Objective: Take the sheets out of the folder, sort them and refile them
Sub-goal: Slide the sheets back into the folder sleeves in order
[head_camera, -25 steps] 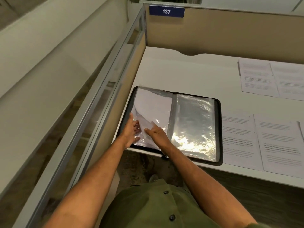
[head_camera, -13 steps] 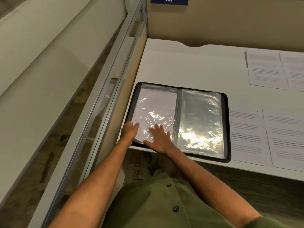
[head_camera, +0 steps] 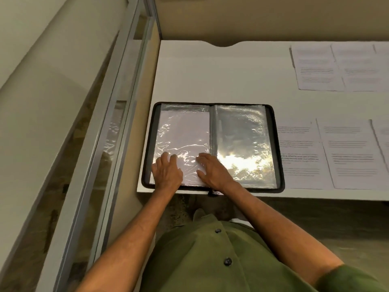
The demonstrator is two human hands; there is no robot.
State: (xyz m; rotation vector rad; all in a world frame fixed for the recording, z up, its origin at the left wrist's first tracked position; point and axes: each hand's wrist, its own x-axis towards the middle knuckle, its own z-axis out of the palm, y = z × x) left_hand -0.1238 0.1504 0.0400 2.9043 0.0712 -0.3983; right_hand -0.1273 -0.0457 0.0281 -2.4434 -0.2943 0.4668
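A black zip folder (head_camera: 279,144) lies open at the near left of the white desk (head_camera: 221,81), showing two clear plastic sleeves. The left sleeve holds a white sheet (head_camera: 185,127); the right sleeve (head_camera: 242,133) looks empty and glares with reflected light. My left hand (head_camera: 167,171) lies flat on the lower left of the left sleeve, fingers spread. My right hand (head_camera: 212,170) rests flat on that sleeve's lower right, beside the spine. Neither hand grips anything. Printed sheets lie to the folder's right (head_camera: 347,157) and at the far right (head_camera: 320,68).
A glass and metal partition (head_camera: 126,114) runs along the desk's left edge. A beige cubicle wall (head_camera: 263,17) closes the back. The folder's zip pull (head_camera: 211,193) hangs over the desk's front edge.
The curled sheet in the left sleeve now lies flat. Both hands have gone from handling its lower corner to pressing flat on the sleeve, and the view has tilted down.
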